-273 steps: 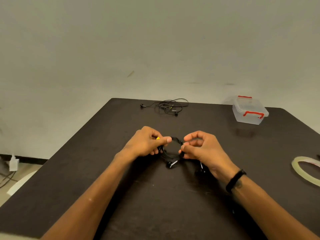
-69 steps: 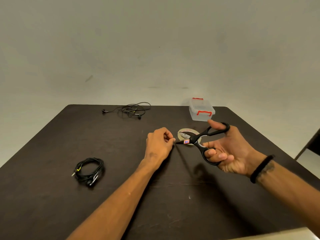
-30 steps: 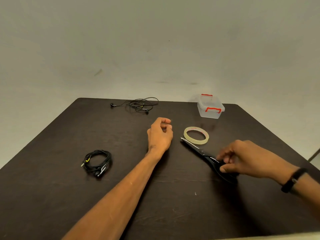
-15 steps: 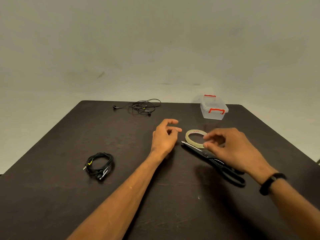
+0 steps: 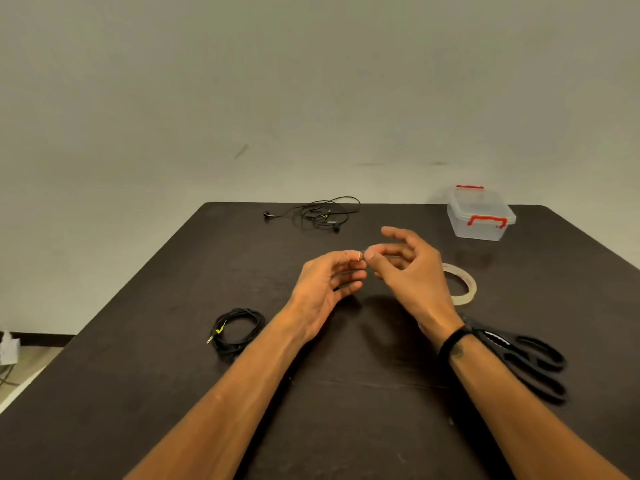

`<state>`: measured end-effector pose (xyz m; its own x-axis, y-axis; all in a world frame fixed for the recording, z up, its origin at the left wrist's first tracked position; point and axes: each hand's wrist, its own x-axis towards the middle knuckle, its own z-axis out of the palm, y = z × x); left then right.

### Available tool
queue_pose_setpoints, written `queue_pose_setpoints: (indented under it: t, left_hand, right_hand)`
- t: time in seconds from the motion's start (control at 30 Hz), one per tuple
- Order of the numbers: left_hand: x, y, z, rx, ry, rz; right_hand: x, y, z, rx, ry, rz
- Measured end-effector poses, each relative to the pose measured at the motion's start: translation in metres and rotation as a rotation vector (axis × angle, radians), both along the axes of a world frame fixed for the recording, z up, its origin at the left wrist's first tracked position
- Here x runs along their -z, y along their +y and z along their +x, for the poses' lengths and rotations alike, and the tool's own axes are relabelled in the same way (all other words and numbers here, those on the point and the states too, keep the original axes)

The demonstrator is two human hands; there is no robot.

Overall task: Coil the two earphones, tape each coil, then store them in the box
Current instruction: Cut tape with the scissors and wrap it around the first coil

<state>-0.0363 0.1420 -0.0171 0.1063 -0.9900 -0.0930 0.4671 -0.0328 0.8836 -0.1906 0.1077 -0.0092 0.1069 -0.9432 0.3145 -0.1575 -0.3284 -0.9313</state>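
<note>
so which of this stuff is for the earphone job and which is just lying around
For the job:
coiled earphone
loose earphone
tape roll
tape piece, pinched between left hand and right hand
scissors
box

Lying about:
white plug on the floor, left of the table

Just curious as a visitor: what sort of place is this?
Probably a plain workroom or test room: a bare dark table against a blank wall, laid with only earphones, tape roll, scissors and a small plastic box.
</note>
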Motion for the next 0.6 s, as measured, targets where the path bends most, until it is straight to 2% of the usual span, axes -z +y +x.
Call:
queue_pose_setpoints:
  t: [0.4, 0.53, 0.6]
  left_hand:
    - [-0.004, 0.006, -0.007, -0.044, -0.085, 0.044]
    - [-0.007, 0.013, -0.016, -0.119, -0.301, 0.039]
    - [-0.01, 0.022, -0.017, -0.237, -0.58, -0.051]
  right_hand:
    - [-0.003, 0.005, -0.006, 0.057, -0.051, -0.069]
    - [0.001, 0.006, -0.004, 0.053, -0.067, -0.084]
    - [0.003, 0.006, -0.002, 0.044, -0.106, -0.078]
